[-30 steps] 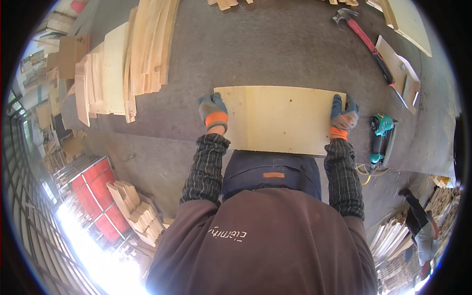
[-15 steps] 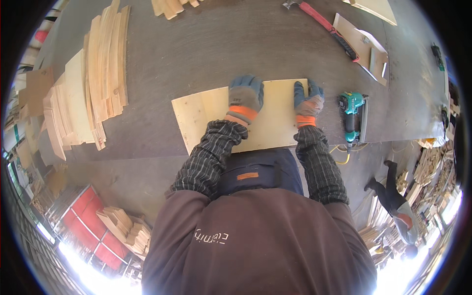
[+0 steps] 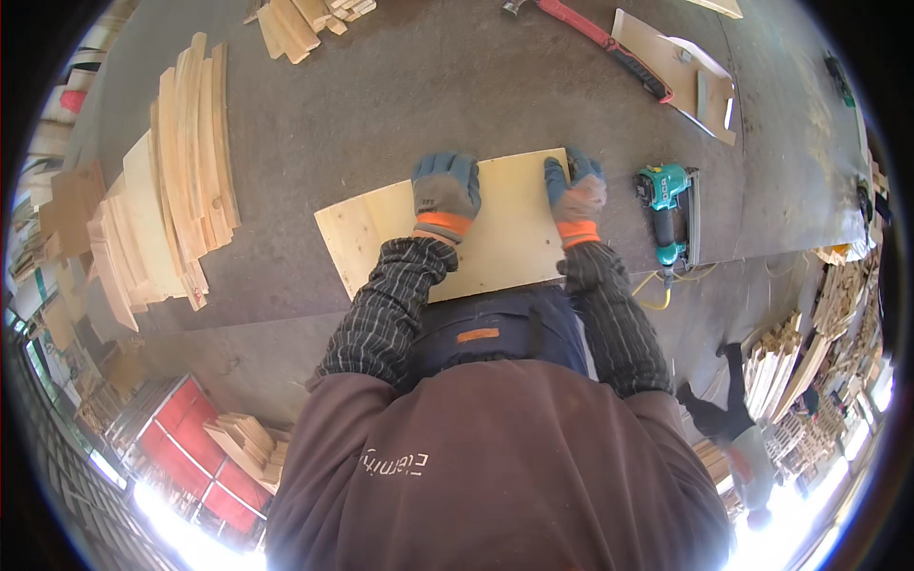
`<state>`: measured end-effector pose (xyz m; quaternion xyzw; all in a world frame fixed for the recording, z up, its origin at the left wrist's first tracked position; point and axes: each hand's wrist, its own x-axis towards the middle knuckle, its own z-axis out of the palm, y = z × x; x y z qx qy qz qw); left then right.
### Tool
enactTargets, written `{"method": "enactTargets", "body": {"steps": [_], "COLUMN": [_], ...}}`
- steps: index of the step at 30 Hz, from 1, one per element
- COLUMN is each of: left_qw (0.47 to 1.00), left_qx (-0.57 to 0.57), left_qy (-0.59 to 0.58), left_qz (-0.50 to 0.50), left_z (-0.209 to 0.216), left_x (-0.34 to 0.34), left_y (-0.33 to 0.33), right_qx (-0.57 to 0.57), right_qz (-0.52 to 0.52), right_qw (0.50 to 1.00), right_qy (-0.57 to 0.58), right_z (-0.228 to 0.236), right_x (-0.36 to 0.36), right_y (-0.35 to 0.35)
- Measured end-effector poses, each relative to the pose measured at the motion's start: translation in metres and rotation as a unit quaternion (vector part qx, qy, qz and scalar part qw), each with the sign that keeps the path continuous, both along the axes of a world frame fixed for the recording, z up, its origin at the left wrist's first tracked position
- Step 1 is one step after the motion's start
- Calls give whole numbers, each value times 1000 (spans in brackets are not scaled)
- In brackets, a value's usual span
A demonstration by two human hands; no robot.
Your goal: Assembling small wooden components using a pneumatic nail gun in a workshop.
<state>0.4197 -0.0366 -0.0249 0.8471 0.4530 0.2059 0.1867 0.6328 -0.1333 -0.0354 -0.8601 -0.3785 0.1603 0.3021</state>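
A pale wooden board lies slightly askew at the near edge of the dark worktable, close against my waist. My left hand, in a grey-blue glove with an orange cuff, is closed over its far edge, left of the right-hand corner. The fingertips reach past that edge. At the far right corner, my right hand, gloved alike, grips the side, thumb on top and fingers outside. The undersides of the fingers are hidden. A teal nail gun lies to the right of my right hand.
Wooden strips are stacked at the left, with more pieces at the far edge. A red-handled hammer lies beside a cardboard tray. The nail gun's yellow hose hangs off the table. Another person stands lower right.
The table and its contents sit slightly lower and further left in view. Both hands keep their places on the board. The other person at the right has changed stance.
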Motion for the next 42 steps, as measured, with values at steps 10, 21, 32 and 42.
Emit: {"method": "enactTargets", "body": {"steps": [10,21,32,42], "left_qw": [1000,999,999,999], "left_qx": [29,31,28,22], "left_qy": [-1,14,3,-7], "left_qz": [12,29,30,32], "left_z": [-6,-9,-10,-8], "left_x": [-1,-9,-6,-4], "left_y": [1,-6,-2,-2], "right_qx": [-213,-82,-106,-107], "right_qz": [39,-40,93,78], "right_qw": [968,954,861,876], "right_qy": [-122,287,488,464], "right_z": [25,84,152,132], "right_x": [162,158,61,54], "right_y": [-149,-119,-41,-37]}}
